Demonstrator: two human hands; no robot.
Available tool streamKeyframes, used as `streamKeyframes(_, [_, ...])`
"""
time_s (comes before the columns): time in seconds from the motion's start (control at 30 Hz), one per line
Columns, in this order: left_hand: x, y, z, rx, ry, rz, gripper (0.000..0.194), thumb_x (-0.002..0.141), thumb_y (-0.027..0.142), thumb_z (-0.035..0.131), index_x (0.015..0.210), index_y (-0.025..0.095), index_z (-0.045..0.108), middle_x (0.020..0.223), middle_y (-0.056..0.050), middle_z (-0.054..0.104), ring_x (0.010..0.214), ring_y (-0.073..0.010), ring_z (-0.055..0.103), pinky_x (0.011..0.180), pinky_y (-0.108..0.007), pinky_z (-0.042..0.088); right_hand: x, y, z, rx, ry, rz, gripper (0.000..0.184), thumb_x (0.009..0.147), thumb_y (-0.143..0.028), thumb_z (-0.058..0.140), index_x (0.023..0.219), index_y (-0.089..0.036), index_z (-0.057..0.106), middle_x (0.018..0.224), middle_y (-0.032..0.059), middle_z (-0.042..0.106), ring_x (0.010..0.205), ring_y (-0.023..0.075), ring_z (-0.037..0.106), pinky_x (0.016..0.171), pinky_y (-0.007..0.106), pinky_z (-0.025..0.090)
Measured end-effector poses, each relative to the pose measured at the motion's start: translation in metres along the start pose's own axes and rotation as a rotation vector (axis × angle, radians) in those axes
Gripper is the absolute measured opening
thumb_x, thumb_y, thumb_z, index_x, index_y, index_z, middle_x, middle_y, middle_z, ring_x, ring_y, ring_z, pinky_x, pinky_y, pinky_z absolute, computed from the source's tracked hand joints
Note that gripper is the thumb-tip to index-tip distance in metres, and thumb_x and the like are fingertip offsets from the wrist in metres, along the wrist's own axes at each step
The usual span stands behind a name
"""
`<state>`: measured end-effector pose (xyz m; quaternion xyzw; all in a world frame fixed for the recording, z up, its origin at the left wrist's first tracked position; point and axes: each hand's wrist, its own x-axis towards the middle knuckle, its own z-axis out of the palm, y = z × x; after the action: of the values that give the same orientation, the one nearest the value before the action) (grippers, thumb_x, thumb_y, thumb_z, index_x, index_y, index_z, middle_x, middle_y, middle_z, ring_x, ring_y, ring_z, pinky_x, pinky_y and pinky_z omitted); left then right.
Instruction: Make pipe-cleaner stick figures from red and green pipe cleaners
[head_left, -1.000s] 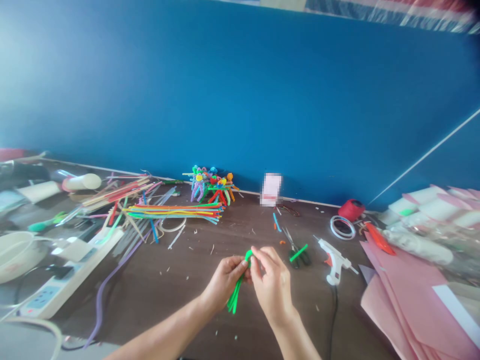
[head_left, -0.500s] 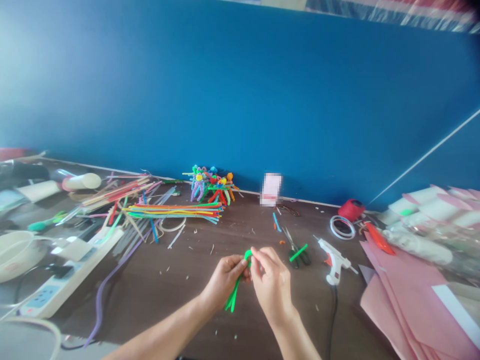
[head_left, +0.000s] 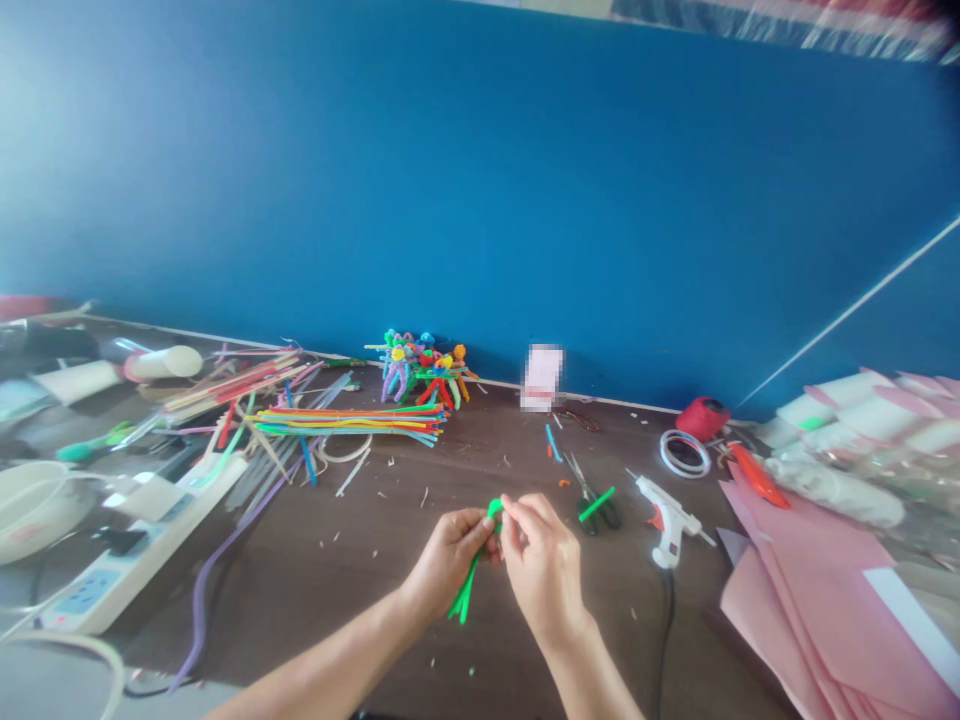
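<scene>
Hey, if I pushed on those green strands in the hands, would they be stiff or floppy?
The green strands are probably bendable, since they curve over at the top between the left hand and right hand. They likely aren't limp: their lower ends stick out fairly straight. Being so thin, they're probably light too.

I register bright green stems (head_left: 465, 598), a plain blue wall (head_left: 480, 200), a white glue gun (head_left: 677, 525) with orange-red trigger (head_left: 656, 517), pink sheets (head_left: 832, 580), and a dark brown tabletop (head_left: 300, 560).
</scene>
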<state>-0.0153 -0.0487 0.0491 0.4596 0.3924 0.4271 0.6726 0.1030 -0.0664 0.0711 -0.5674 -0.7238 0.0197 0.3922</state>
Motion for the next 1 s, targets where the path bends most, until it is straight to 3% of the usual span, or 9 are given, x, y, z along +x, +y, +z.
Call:
streamKeyframes(0.17, [0.001, 0.002, 0.0, 0.005, -0.028, -0.002, 0.041, 0.07, 0.05, 0.054, 0.057, 0.012, 0.052, 0.054, 0.0, 0.05, 0.053, -0.0098, 0.046, 0.055, -0.021, 0.036, 0.001, -0.001, -0.001, 0.095, 0.005, 0.045, 0.026, 0.082, -0.018, 0.042, 0.099, -0.017, 0.062, 0.077, 0.0061, 0.059, 0.062, 0.0123, 0.055, 0.06, 0.024, 0.046])
streamKeyframes(0.37, [0.003, 0.006, -0.003, -0.079, -0.033, -0.045, 0.039, 0.07, 0.05, 0.054, 0.059, 0.013, 0.052, 0.054, 0.0, 0.051, 0.053, -0.0097, 0.047, 0.056, -0.02, 0.037, -0.004, 0.006, 0.002, 0.486, -0.016, 0.231, 0.034, 0.081, -0.022, 0.045, 0.113, -0.015, 0.051, 0.077, 0.0048, 0.058, 0.054, 0.0105, 0.054, 0.049, 0.021, 0.047])
streamKeyframes(0.57, [0.004, 0.006, -0.005, -0.172, -0.02, -0.097, 0.037, 0.067, 0.049, 0.059, 0.061, 0.012, 0.053, 0.056, 0.0, 0.051, 0.054, -0.01, 0.049, 0.058, -0.021, 0.039, -0.007, 0.01, 0.002, 0.514, -0.016, 0.341, 0.013, 0.08, -0.025, 0.048, 0.077, -0.016, 0.057, 0.068, 0.0028, 0.058, 0.058, 0.0125, 0.056, 0.054, 0.022, 0.047])
streamKeyframes(0.77, [0.003, 0.007, -0.002, -0.122, -0.035, -0.074, 0.038, 0.067, 0.05, 0.058, 0.06, 0.012, 0.054, 0.057, -0.001, 0.052, 0.055, -0.0103, 0.049, 0.058, -0.021, 0.041, -0.006, 0.003, 0.005, 0.691, -0.095, 0.397, 0.013, 0.081, -0.026, 0.047, 0.074, -0.017, 0.054, 0.064, 0.0015, 0.057, 0.054, 0.0119, 0.056, 0.051, 0.022, 0.048])
streamKeyframes(1.0, [0.001, 0.009, 0.001, -0.023, -0.022, 0.0, 0.038, 0.069, 0.048, 0.057, 0.061, 0.012, 0.059, 0.055, -0.001, 0.053, 0.055, -0.01, 0.048, 0.057, -0.02, 0.039, -0.007, 0.003, 0.008, 0.509, -0.054, 0.353, 0.013, 0.077, -0.024, 0.049, 0.066, -0.017, 0.051, 0.056, -0.0008, 0.054, 0.05, 0.0101, 0.05, 0.047, 0.019, 0.042])
